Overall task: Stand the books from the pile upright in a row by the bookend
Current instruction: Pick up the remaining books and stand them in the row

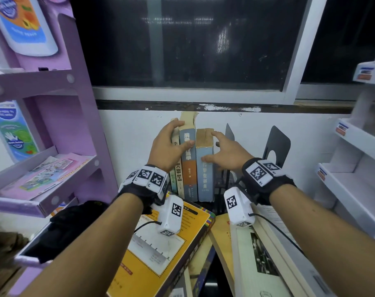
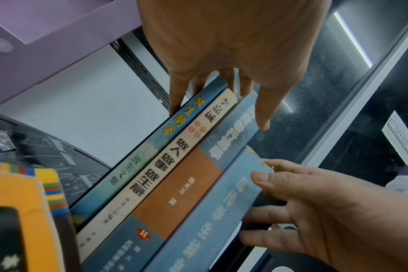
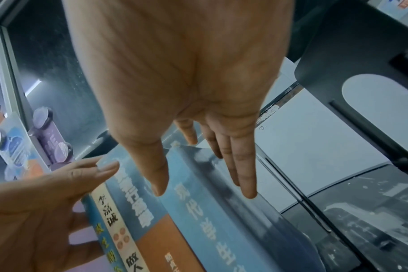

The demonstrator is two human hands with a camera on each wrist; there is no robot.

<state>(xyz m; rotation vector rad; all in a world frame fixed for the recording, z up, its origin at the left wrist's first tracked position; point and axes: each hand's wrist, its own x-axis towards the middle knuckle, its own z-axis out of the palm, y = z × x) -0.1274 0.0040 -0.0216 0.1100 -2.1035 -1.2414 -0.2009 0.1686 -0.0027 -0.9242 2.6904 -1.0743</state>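
Grip: left hand [image 1: 168,144] clasped round the tops of the upright books, thumb on the blue-and-orange paperback [image 1: 188,166]; right hand [image 1: 226,152] spread, fingers laid flat against the pale blue worn-topped book [image 1: 204,172] | Row: four books stood upright against the white wall, just beside the black metal bookend [image 1: 275,144] | Pile: yellow-covered book [image 1: 161,254] laid flat in front.

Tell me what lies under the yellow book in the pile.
Under the yellow book the edge of a darker book sticks out at its right side. The yellow cover hides the rest, so the stack's depth cannot be told.
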